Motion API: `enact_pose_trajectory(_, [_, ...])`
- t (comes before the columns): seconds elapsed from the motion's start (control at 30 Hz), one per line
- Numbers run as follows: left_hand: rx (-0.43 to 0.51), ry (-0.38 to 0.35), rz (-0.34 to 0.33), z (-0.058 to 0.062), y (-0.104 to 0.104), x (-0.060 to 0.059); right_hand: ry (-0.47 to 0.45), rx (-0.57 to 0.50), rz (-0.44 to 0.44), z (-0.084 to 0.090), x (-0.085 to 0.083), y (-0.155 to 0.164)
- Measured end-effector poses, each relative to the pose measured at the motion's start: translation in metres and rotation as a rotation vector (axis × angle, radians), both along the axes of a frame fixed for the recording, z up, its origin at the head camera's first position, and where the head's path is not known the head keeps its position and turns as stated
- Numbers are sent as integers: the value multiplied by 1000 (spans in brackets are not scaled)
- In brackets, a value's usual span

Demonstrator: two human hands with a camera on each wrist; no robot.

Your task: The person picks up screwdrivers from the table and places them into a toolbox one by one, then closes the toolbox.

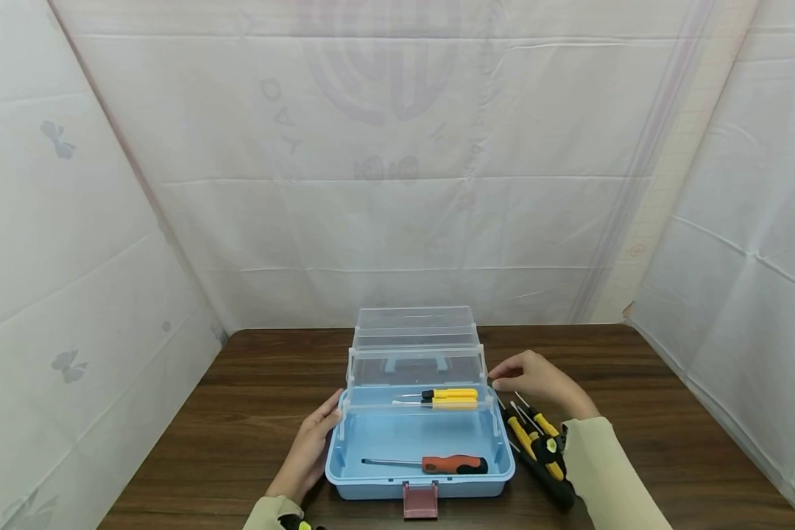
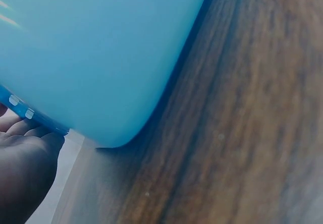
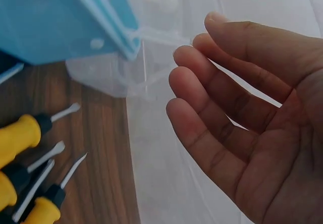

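Note:
A light blue toolbox (image 1: 411, 434) stands on the table with its clear lid (image 1: 414, 324) raised at the back. Inside lie an orange and black screwdriver (image 1: 445, 464) near the front and two yellow-handled screwdrivers (image 1: 453, 394) towards the back, seen about the clear tray. My left hand (image 1: 310, 445) rests against the box's left side; in the left wrist view its fingers (image 2: 30, 128) touch the rim. Beside the back right corner is my right hand (image 1: 536, 379), which holds nothing. Its fingers (image 3: 194, 118) are loosely bent, close to the clear plastic in the right wrist view.
Several yellow and black screwdrivers (image 3: 20, 133) lie bunched on the table right of the box, under the right forearm. One has a long black handle (image 1: 556, 489). A pink latch (image 1: 420, 502) hangs at the box's front. White sheets (image 1: 397, 221) surround the wooden table (image 1: 238, 412).

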State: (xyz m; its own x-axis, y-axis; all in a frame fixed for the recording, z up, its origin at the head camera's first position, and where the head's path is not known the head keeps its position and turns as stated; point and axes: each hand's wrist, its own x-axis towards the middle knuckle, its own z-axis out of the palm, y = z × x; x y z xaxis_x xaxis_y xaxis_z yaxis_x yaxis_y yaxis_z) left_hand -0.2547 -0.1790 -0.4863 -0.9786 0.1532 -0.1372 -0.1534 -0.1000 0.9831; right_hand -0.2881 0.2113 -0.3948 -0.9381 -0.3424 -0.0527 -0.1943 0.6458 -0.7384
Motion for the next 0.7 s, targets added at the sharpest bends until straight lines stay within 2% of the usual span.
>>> enact_pose_trajectory(0.17, [7, 1, -4, 0, 0, 1, 10, 62, -22, -6, 3, 9])
enact_pose_trajectory(0.7, [-11, -1, -1, 2, 1, 3, -43, 23, -57, -29, 10, 44])
